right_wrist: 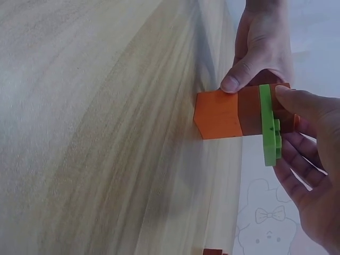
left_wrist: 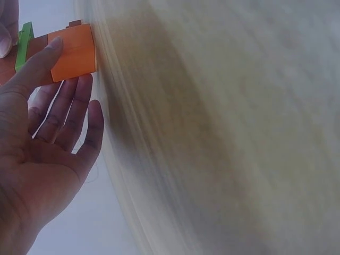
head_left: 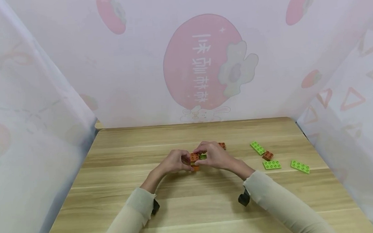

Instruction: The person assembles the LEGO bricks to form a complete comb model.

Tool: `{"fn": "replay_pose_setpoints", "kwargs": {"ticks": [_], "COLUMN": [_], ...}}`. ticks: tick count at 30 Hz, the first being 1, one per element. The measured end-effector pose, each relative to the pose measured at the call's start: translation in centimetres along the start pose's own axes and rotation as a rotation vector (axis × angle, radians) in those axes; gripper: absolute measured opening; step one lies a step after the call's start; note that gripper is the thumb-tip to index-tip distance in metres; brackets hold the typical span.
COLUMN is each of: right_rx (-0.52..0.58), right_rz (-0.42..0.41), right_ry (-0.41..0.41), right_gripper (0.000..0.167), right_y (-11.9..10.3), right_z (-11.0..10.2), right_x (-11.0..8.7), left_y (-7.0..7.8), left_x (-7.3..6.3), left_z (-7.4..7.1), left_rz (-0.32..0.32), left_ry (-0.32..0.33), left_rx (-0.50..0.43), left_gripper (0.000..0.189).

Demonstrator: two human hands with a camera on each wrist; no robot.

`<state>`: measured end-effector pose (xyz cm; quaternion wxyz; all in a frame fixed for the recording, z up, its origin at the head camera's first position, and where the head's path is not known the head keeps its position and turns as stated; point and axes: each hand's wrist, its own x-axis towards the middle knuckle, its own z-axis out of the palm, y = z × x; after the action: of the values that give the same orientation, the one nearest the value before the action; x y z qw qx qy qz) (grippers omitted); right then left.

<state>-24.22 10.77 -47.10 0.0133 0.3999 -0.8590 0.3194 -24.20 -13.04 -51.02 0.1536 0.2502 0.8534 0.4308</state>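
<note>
A small upright stack of toy building bricks stands on the table between the two hands. Its base is an orange brick; above that come a brown brick, a thin lime-green plate jutting out to the right, and a top brown brick. My left hand grips the lower part, its thumb on the side of the orange brick and fingers behind. From the right, my right hand pinches the top brown brick, thumb in front, the other fingers partly hidden behind the stack.
To the right lie loose lime-green plates, with a small brown brick among them. Another reddish-brown brick sits just behind my right hand. The wooden table is bordered by printed cloth at the back and sides.
</note>
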Motion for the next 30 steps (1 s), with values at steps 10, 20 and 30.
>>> {"fn": "replay_pose_setpoints", "kwargs": {"ticks": [10,20,30], "right_rx": [0.050,0.088,0.041], "right_rz": [-0.006,0.013,0.033], "right_ry": [-0.004,-0.030,-0.059], "right_gripper": [0.041,0.042,0.042], "right_y": [0.6,1.2,3.0], "right_z": [-1.0,-2.9,-4.6], "right_x": [-0.5,-1.7,-3.3], "left_y": [0.1,-0.1,0.0], "left_x": [-0.1,0.1,0.1], "left_z": [-0.1,0.0,0.0], "left_rz": [0.017,0.023,0.002], "left_ry": [0.005,0.007,0.014], "left_rx": [-0.016,-0.004,-0.012], "left_gripper": [0.025,0.028,0.027]}}
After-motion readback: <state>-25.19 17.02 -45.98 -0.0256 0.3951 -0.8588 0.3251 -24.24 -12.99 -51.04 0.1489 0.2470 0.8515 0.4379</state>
